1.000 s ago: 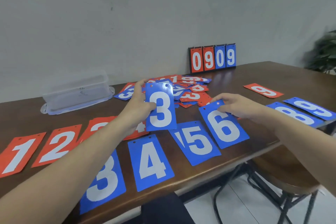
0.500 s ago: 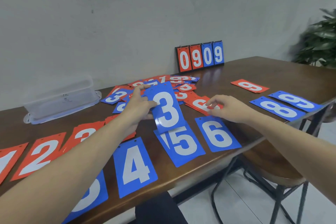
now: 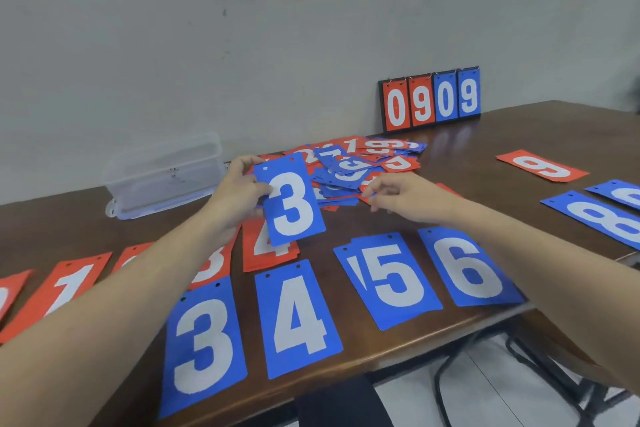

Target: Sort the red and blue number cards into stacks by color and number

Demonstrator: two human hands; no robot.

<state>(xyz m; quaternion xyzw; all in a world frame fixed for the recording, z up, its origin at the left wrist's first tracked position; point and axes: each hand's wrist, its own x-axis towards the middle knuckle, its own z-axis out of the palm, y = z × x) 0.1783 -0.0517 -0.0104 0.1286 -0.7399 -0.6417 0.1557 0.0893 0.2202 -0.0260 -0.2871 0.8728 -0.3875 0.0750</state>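
Note:
My left hand [image 3: 235, 196] holds a blue 3 card [image 3: 289, 203] upright above the table, thumb on its face. My right hand [image 3: 405, 196] hovers at the near edge of the mixed pile of red and blue cards [image 3: 360, 166], fingers loosely curled with nothing visibly in them. Along the front edge lie blue stacks: 3 [image 3: 204, 343], 4 [image 3: 298, 317], 5 [image 3: 389, 279], 6 [image 3: 469, 267]. Behind them lie red cards: 1 [image 3: 65, 288], a red 3 partly under my arm [image 3: 213, 265], a red 4 [image 3: 268, 250]. Blue 8 [image 3: 602, 218] and red 9 [image 3: 542, 170] lie to the right.
A clear plastic box [image 3: 166, 173] stands at the back left of the brown table [image 3: 502, 135]. A flip scoreboard reading 0909 [image 3: 431, 100] stands against the wall. Stool legs [image 3: 485, 378] show below the table's front edge at the right.
My right hand has left the blue 6 card on the table and moved back to the pile. My left hand still holds the blue 3, now straighter and farther left.

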